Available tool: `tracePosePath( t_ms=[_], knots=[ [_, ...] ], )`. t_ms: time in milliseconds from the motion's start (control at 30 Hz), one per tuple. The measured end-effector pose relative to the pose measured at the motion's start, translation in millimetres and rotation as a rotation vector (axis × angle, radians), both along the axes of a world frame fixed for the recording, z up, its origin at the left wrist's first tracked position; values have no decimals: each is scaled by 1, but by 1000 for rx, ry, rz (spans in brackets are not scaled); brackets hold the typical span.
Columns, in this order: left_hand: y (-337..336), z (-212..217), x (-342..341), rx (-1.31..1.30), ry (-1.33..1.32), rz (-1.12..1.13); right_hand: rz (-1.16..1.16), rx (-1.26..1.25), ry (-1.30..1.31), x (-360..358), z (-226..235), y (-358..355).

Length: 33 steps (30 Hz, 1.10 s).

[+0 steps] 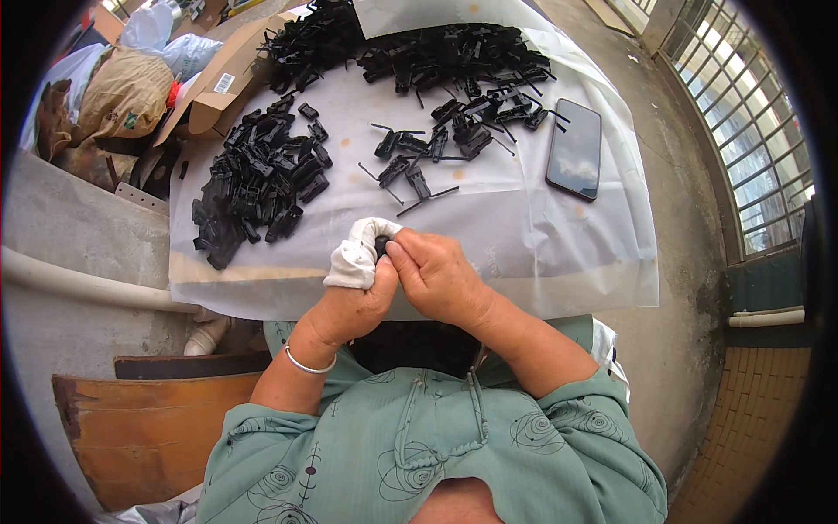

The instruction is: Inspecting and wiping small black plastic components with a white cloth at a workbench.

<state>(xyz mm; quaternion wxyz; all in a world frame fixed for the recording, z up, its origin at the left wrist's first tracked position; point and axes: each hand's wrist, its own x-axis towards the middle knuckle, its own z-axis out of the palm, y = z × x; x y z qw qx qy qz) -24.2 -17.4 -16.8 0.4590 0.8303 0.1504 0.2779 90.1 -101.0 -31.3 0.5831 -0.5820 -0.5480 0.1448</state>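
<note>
— Concrete floor all round, a barred gate (742,122) at two o'clock, and a table (559,262) under a pale plastic sheet. What sits on it?

— Black plastic clips. One loose pile (257,188) lies at ten o'clock from the hands, a bigger heap (436,52) at twelve, and a scatter of single clips with thin wire pins (419,170) between them. A dark phone (574,148) lies at two o'clock, well apart from the clips. Cardboard boxes (218,87) stand past the left edge.

— And the hands?

— Both meet at the near edge of the table. The left hand (353,293) has white cloth wrapped over its fingertips; the right hand (436,275) presses against it. Between them is one small black piece (382,244), and both grips are closed tight on it, fingers together.

— Which step, would you say?

— Fitting or pressing one clip together, I judge; most of it is hidden by the fingers. Next would call for steady thumb pressure, square on, then a free hand towards the scatter.
</note>
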Motion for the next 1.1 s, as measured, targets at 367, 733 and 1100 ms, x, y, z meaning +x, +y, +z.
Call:
tracePosePath(
  t_ms=[367,733,1100],
  knots=[
    [54,40,-5,924,220,547,-349,-211,-432,62,4,-6],
    [20,-3,7,-225,106,198,-294,-349,-587,54,2,-7],
    [10,5,16,-1065,-241,65,19,28,-269,36,-1,-4]
  ],
)
